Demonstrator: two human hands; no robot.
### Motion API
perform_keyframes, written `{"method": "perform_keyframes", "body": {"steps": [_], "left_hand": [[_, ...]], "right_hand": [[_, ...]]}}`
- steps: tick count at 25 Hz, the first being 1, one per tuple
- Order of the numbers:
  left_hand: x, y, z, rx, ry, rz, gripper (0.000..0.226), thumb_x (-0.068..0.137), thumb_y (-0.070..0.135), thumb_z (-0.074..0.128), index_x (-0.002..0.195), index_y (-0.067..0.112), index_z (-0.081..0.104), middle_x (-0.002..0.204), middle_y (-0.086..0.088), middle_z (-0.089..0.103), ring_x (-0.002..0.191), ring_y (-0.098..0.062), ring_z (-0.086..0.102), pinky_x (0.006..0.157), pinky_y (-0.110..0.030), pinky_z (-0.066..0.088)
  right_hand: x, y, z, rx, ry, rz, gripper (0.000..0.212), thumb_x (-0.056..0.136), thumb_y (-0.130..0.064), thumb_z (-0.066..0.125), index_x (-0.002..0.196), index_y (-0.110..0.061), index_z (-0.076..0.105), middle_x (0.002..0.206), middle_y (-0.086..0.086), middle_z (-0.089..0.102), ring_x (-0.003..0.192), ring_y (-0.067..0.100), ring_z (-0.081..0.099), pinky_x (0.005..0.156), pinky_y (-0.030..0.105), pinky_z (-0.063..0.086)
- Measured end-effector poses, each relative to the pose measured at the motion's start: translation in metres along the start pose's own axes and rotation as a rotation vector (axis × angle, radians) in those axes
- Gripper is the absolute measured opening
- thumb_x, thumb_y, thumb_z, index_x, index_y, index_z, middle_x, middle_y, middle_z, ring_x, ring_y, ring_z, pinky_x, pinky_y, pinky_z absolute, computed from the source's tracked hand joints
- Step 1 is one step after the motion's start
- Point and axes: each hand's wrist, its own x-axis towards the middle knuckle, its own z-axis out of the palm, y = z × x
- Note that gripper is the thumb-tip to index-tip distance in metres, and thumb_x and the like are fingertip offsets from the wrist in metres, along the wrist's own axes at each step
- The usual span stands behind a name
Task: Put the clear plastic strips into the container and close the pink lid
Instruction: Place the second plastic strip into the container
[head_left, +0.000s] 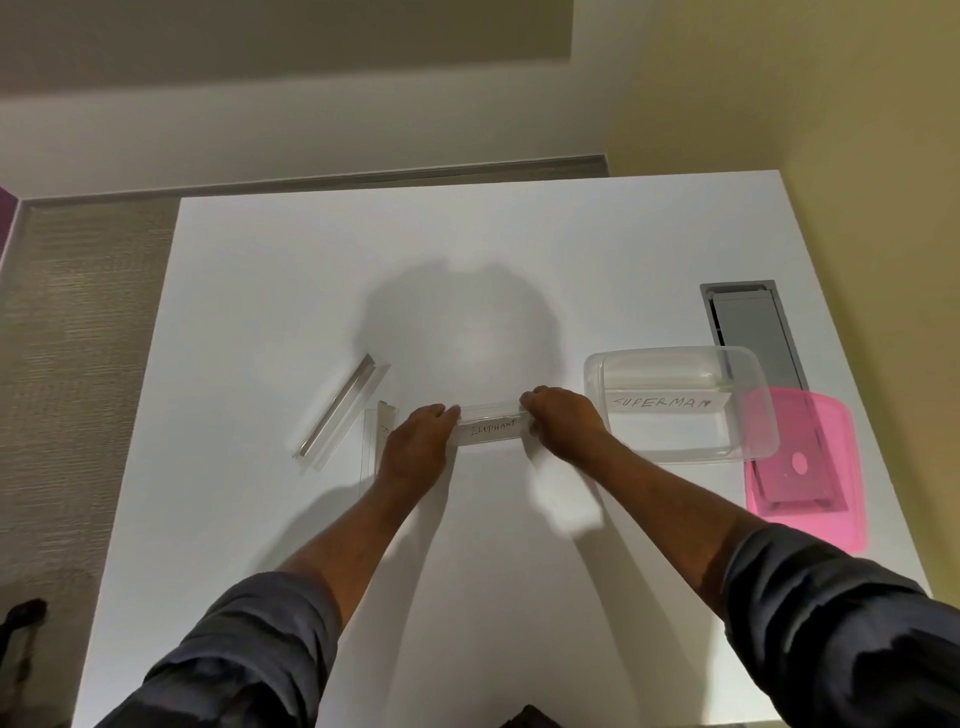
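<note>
A clear plastic strip labelled ELEPHANT (491, 427) is held by both ends near the table's middle: my left hand (415, 447) grips its left end and my right hand (563, 422) its right end. To the right stands the clear container (675, 364), open, with a strip labelled SUPERMAN (665, 402) inside. The pink lid (810, 467) lies flat on the table just right of the container, partly behind its corner. Another clear strip (343, 410) lies diagonally at the left. A further strip (376, 441) lies partly under my left wrist.
The white table (467, 260) fills most of the view. A grey cable hatch (748, 332) is set into it behind the container and lid. Floor lies beyond the table's left edge, a wall to the right.
</note>
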Motion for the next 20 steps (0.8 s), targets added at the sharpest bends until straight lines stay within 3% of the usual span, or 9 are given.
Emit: {"method": "perform_keyframes", "body": {"steps": [13,20], "left_hand": [[-0.002,0.007,-0.013,0.051,-0.049,0.07,0.061,0.095,0.001,0.066,0.154,0.009,0.052,0.142,-0.011,0.065,0.13,-0.034,0.06,0.096,-0.049,0.058],[-0.004,0.017,-0.049,0.074,-0.036,0.128,0.067,0.09,0.015,0.076,0.153,0.017,0.054,0.138,-0.006,0.069,0.124,-0.029,0.065,0.095,-0.043,0.06]], "right_hand": [[-0.011,0.013,-0.026,0.071,-0.01,-0.017,0.023,0.084,-0.007,0.068,0.108,-0.006,0.069,0.111,0.011,0.072,0.103,0.037,0.069,0.081,0.043,0.057],[-0.027,0.024,-0.059,0.072,0.052,-0.05,0.026,0.082,-0.014,0.077,0.107,-0.011,0.071,0.111,0.008,0.072,0.103,0.034,0.068,0.082,0.042,0.057]]}}
